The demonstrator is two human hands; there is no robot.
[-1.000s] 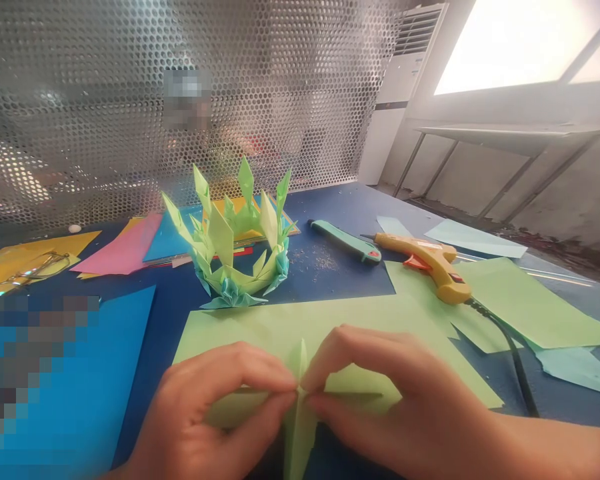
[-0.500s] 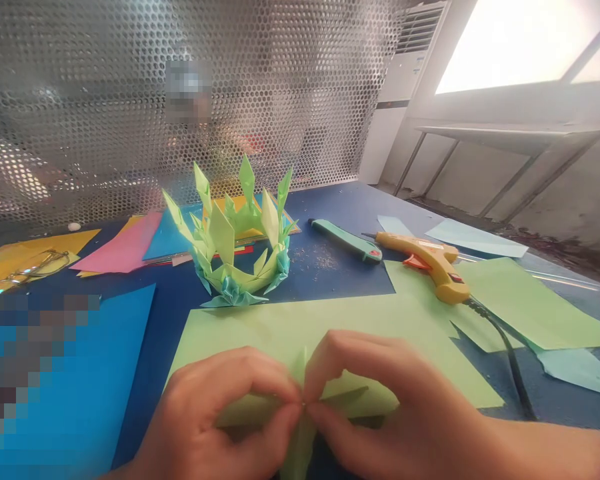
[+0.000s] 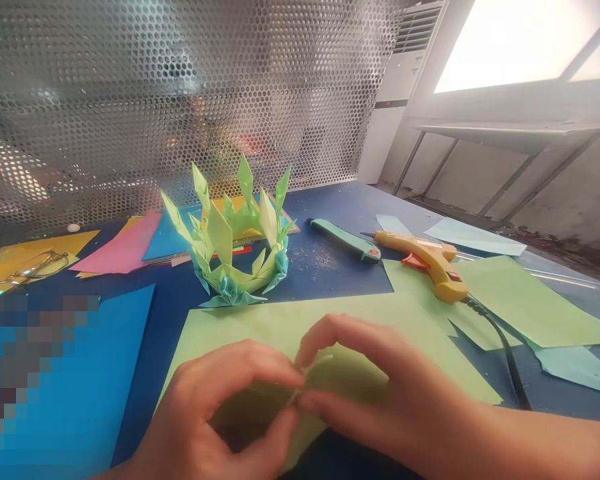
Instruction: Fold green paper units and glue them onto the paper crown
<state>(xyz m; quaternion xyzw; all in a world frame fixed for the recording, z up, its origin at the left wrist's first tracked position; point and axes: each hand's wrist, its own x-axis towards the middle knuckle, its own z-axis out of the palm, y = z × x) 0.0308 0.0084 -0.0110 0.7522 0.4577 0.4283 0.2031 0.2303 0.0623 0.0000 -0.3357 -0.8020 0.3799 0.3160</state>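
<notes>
Low in the head view, my left hand (image 3: 215, 393) and my right hand (image 3: 395, 387) meet fingertip to fingertip. Both pinch a small folded piece of light green paper (image 3: 323, 362), whose pale tip sticks out between the fingers; most of it is hidden by them. Beneath the hands lies a large light green paper sheet (image 3: 260, 327). Just beyond its far edge stands a green folded-paper crown (image 3: 221, 233), with tall pointed leaves and turquoise paper flowers around its base.
A yellow glue gun (image 3: 443, 267) with a black cord lies to the right, beside a green utility knife (image 3: 347, 240). Green paper offcuts (image 3: 525, 303) are farther right. Blue paper (image 3: 125, 347), pink paper (image 3: 123, 247) and glasses (image 3: 35, 270) lie left. A perforated metal panel (image 3: 280, 80) stands behind.
My right hand has risen slightly and the fingers have shifted on the folded paper. The paper has turned, its tip now slanting up to the right instead of standing upright.
</notes>
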